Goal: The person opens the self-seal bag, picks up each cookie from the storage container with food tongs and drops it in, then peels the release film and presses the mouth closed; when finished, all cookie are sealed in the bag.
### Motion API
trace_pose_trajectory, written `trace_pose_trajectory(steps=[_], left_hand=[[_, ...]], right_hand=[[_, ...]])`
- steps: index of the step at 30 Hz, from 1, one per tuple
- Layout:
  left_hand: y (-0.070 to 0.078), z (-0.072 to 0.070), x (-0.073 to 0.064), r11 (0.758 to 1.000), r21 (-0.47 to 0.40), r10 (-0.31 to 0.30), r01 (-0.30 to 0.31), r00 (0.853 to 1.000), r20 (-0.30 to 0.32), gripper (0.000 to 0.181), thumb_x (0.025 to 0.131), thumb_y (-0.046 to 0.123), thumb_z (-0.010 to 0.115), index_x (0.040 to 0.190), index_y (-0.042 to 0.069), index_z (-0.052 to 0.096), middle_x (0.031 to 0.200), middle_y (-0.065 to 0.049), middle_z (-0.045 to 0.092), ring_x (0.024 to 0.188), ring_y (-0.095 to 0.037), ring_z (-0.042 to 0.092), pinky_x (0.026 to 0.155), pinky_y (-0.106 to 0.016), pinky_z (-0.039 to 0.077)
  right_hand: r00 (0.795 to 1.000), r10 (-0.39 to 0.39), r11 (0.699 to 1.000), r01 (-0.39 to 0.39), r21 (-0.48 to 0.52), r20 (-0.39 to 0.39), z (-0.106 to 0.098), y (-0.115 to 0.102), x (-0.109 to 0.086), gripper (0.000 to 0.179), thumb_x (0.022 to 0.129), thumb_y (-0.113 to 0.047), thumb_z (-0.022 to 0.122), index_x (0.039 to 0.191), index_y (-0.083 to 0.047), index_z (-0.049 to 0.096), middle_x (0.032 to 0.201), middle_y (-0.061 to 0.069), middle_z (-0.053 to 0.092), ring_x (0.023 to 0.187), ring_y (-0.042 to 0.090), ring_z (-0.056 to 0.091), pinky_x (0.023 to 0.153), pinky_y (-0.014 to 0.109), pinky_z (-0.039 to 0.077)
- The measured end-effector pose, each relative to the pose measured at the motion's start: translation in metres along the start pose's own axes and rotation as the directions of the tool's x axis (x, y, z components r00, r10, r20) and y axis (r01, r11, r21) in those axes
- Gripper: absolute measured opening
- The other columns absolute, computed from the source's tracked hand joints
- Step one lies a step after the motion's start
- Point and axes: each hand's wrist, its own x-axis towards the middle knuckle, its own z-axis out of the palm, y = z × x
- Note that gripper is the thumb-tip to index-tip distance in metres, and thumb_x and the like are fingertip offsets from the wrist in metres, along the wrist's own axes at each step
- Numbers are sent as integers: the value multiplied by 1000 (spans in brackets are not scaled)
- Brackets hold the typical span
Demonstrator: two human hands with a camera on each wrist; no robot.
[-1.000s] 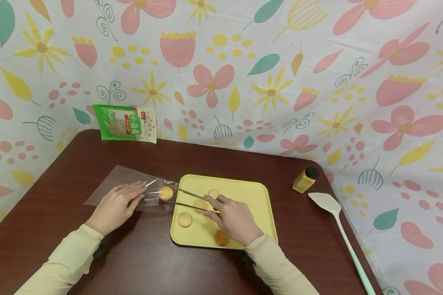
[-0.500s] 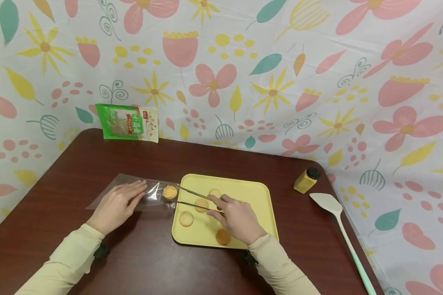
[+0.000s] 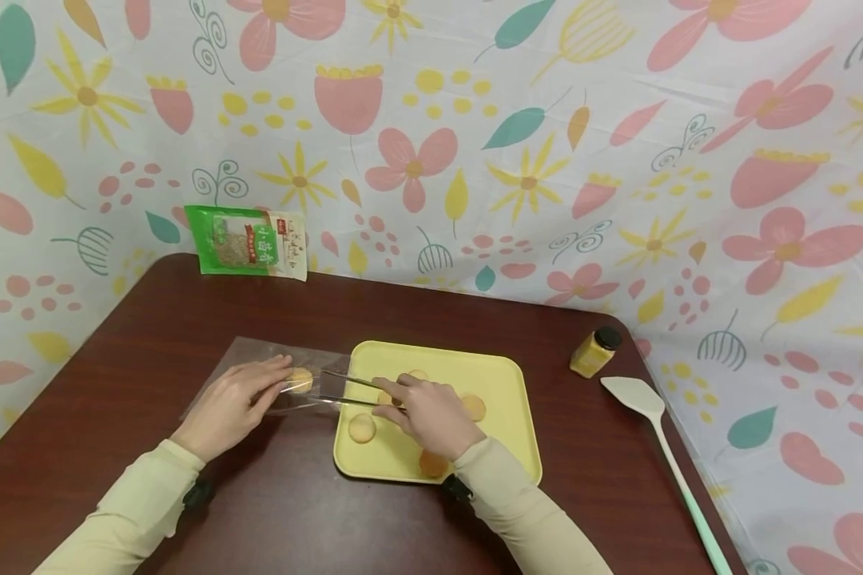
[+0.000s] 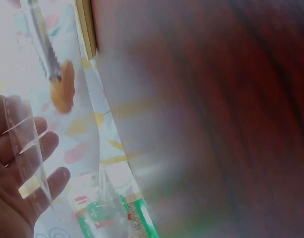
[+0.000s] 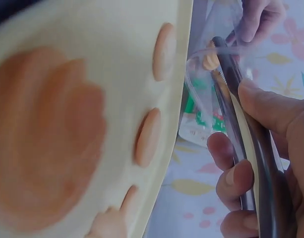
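Note:
My right hand (image 3: pixel 439 419) grips a pair of metal tongs (image 5: pixel 263 163), fingers and thumb curled round both arms. At the tong tips is a swirled cookie (image 3: pixel 300 380), inside the mouth of a clear plastic bag (image 3: pixel 255 351). The left wrist view shows this cookie (image 4: pixel 63 89) right at one tip. My left hand (image 3: pixel 233 399) holds the bag, with its fingers over the film and close beside the cookie; its grip is partly hidden. A yellow tray (image 3: pixel 496 391) lies under my right hand with several round cookies on it, among them a pale one (image 3: pixel 362 429).
At the back left, a green and white food packet (image 3: pixel 248 242) leans against the floral cloth (image 3: pixel 417 88). A small yellow jar (image 3: pixel 595 351) with a black lid stands back right on the dark table (image 3: pixel 273 511). Near the right edge lies a white spatula (image 3: pixel 643 399) with a mint handle.
My right hand and the tongs have moved left, taking the swirled cookie deeper into the bag, up to my left fingers. A tray cookie to the right is uncovered. My left hand has hardly moved.

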Motion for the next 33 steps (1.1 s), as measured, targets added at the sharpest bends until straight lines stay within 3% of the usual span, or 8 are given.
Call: trace_pose_trajectory(steps=[7,17,22,26,33], left_hand=[[1,0,1,1000,-23,2,-1,1000,18,33,78,3,79,111,1,72,119,-16,67,109,-34,63,89,-54,49],[-1,1,1,1000,-1,25,-25,1000,5,39,75,5,81,112,-3,70,117,-18,66,107,-34,62,87,-52,51],[-2,0,0,1000,2,8,-8,999,46,39,78,7,80,113,-5,69,123,-18,63,113,-33,57,91,-52,48],[-3,-1,-1,1000,-1,-20,20,997,74,36,79,8,79,113,-3,71,127,-17,61,118,-34,54,95,-59,43],[-3,-2,-2,999,10,-50,50,997,62,35,80,7,78,113,-2,71,124,-18,64,116,-36,58,94,-62,43]], right_hand=[[998,-59,997,59,-53,-1,1,-9,18,44,95,-49,58,132,-25,62,80,-8,59,63,9,58,55,29,51],[997,-82,993,82,-80,7,1,-14,30,45,95,-49,57,133,-25,61,82,-7,60,63,7,58,53,28,50],[996,-85,993,86,-81,12,2,-15,32,46,95,-50,57,134,-26,60,81,-6,60,60,7,56,51,27,48],[996,-89,994,89,-58,3,5,-13,33,46,95,-49,58,134,-25,61,83,-6,62,59,5,54,50,26,46],[996,-83,995,84,-47,24,6,-13,37,47,94,-50,58,133,-25,62,86,-5,64,62,5,57,49,25,46]])
